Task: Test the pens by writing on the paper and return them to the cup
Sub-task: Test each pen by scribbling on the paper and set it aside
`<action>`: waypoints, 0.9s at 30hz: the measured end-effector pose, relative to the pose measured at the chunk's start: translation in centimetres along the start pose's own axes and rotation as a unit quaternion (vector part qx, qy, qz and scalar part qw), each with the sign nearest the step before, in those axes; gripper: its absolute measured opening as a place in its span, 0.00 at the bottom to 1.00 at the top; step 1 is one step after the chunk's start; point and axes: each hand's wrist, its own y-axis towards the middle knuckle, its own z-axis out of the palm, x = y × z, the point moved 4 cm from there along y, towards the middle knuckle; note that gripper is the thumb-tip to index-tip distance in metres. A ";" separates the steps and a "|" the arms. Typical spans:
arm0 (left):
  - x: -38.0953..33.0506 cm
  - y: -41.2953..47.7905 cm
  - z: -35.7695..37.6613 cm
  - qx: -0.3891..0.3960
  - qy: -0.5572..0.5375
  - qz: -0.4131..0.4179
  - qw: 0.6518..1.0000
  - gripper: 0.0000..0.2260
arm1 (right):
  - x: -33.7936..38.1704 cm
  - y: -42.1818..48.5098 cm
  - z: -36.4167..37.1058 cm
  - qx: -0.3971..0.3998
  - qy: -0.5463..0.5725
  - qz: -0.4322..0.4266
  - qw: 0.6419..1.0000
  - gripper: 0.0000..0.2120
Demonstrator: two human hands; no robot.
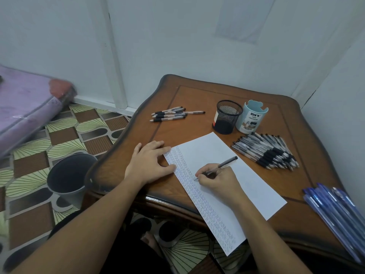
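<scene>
A white sheet of paper (254, 186) lies slanted on the wooden table (197, 99), its left strip filled with small scribbles. My right hand (217, 182) grips a black-capped pen (227, 162) with the tip touching the paper. My left hand (152, 163) lies flat, fingers spread, pressing the paper's left edge. A black mesh cup (227, 117) and a pale blue desk organizer cup (251, 117) stand behind the paper. A big pile of black pens (266, 151) lies to the right of the sheet. A few pens (171, 114) lie at the table's far left.
Several blue pens (335, 212) lie at the table's right edge. A dark bucket (69, 177) stands on the patterned floor beside the table's left side. A purple mattress (25, 103) leans at the far left. White walls close in behind and right.
</scene>
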 end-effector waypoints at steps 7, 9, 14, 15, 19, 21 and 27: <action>-0.1 -0.1 -0.1 -0.002 -0.007 -0.002 1.000 0.39 | 0.1 -0.1 0.0 0.011 -0.007 0.003 1.000 0.07; -0.2 -0.2 -0.1 -0.003 -0.012 -0.003 1.000 0.39 | 0.1 -0.1 0.0 0.009 -0.012 0.005 1.000 0.07; -0.2 -0.2 -0.2 0.001 -0.009 -0.002 1.000 0.40 | -0.2 -0.2 -0.3 -0.017 0.007 0.012 1.000 0.07; -0.2 -0.2 -0.2 0.002 -0.008 -0.002 1.000 0.40 | -0.2 -0.2 -0.2 -0.011 0.006 0.012 1.000 0.07; -0.3 -0.2 -0.2 0.002 -0.010 -0.002 1.000 0.40 | -0.1 -0.2 -0.1 -0.006 0.003 0.011 1.000 0.07; -0.3 -0.1 -0.2 0.005 -0.009 -0.003 1.000 0.40 | -0.1 -0.2 -0.1 -0.003 0.004 0.011 1.000 0.07; -0.2 -0.2 -0.2 0.006 -0.005 -0.002 1.000 0.40 | 0.0 -0.3 -0.1 -0.006 0.003 0.008 1.000 0.07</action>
